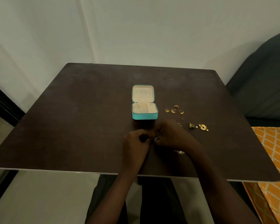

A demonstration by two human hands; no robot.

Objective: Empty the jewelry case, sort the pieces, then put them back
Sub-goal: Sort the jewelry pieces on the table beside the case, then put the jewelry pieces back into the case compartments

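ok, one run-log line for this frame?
phase: sorting | case: open, looks empty | rings: grouped right of case | earrings: nearer, right | hands: together on small piece

Dark brown table (71, 118) against pale walls (136, 29), dim light.

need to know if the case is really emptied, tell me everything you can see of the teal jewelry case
The small teal zip-around jewelry case lies open on the dark brown table, just beyond the hands and apart from them. Its lid is folded back away from the person, showing a cream lining with three small tabs. The base holds cream padded compartments; no pieces show in them, though the view is small. Gold rings lie on the table to its right, not touching it.
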